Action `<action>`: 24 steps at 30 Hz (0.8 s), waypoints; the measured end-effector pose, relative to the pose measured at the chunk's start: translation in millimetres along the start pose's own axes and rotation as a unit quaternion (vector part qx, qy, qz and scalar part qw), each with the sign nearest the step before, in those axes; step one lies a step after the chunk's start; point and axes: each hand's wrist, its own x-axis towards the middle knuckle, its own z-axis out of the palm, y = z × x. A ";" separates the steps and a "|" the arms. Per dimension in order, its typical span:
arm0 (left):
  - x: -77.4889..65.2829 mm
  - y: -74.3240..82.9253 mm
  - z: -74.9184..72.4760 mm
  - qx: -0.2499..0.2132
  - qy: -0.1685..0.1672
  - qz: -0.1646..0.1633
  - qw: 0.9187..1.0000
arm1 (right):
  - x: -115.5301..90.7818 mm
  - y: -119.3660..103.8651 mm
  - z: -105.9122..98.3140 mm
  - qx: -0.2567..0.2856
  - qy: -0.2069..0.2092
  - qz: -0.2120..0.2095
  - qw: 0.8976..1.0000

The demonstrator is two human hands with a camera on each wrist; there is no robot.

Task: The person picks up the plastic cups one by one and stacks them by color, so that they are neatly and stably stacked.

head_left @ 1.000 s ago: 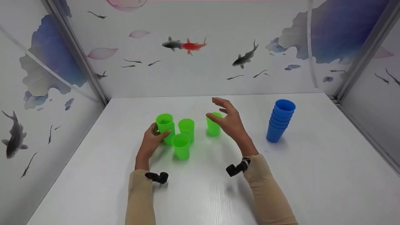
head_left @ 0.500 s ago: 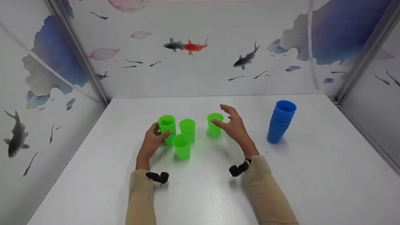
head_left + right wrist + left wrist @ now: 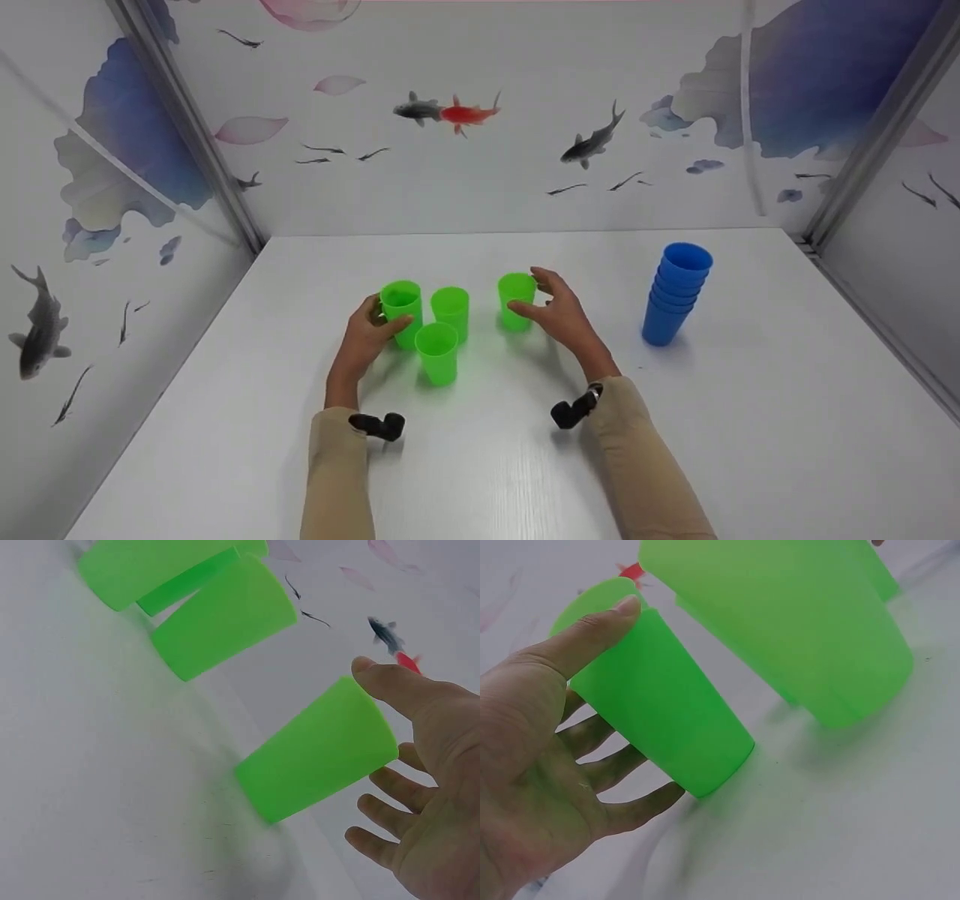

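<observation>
My left hand (image 3: 366, 336) holds a pair of nested green cups (image 3: 409, 304), thumb on the near side and fingers round the far side. In the left wrist view the thumb (image 3: 592, 634) lies near the rim, over the darker cup wall (image 3: 660, 705). Beside this pair stand two upright green cups, one behind (image 3: 451, 306) and one in front (image 3: 436, 358). My right hand (image 3: 564, 315) is around the right side of another upright green cup (image 3: 516, 289). Its thumb is at the rim; the other fingers (image 3: 386, 814) are spread loosely beside the cup.
A stack of blue cups (image 3: 671, 296) stands at the right on the white table (image 3: 480, 450). White panels printed with fish and leaves (image 3: 480, 172) enclose the back and sides. Black wrist cameras (image 3: 574, 409) sit on both cuffs.
My right hand has come down and closer around the single green cup. The upper of the nested cups has sunk deeper into the lower one in my left hand.
</observation>
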 end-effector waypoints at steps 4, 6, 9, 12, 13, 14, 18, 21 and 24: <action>-0.6 0.0 0.5 -0.001 -0.003 0.001 1.000 | -0.1 -0.4 3.4 0.005 0.001 0.012 1.000; -0.8 -0.3 0.6 0.000 -0.004 0.002 1.000 | -0.2 -1.5 5.3 0.004 0.000 0.017 1.000; -1.0 -0.5 0.8 0.002 -0.002 -0.001 1.000 | 0.4 -2.2 7.5 0.003 0.002 0.021 1.000; -1.2 -0.3 0.2 0.004 -0.003 -0.003 1.000 | 1.5 -2.1 8.4 0.008 0.008 0.023 1.000; -1.2 0.0 0.2 0.005 -0.003 -0.004 1.000 | 1.8 -2.0 8.4 0.010 0.010 0.023 1.000; -1.2 0.3 0.1 0.006 -0.004 -0.004 1.000 | 1.9 -2.0 8.3 0.011 0.011 0.023 1.000; -1.0 1.6 0.2 0.004 -0.007 -0.002 1.000 | 2.1 -1.9 8.4 0.014 0.011 0.022 1.000; -1.0 2.1 0.6 0.005 -0.012 -0.001 1.000 | 1.8 -2.1 9.4 0.014 0.014 0.023 1.000; -0.6 1.8 1.2 0.003 -0.014 -0.003 1.000 | 1.9 -2.2 10.8 0.014 0.018 0.023 0.999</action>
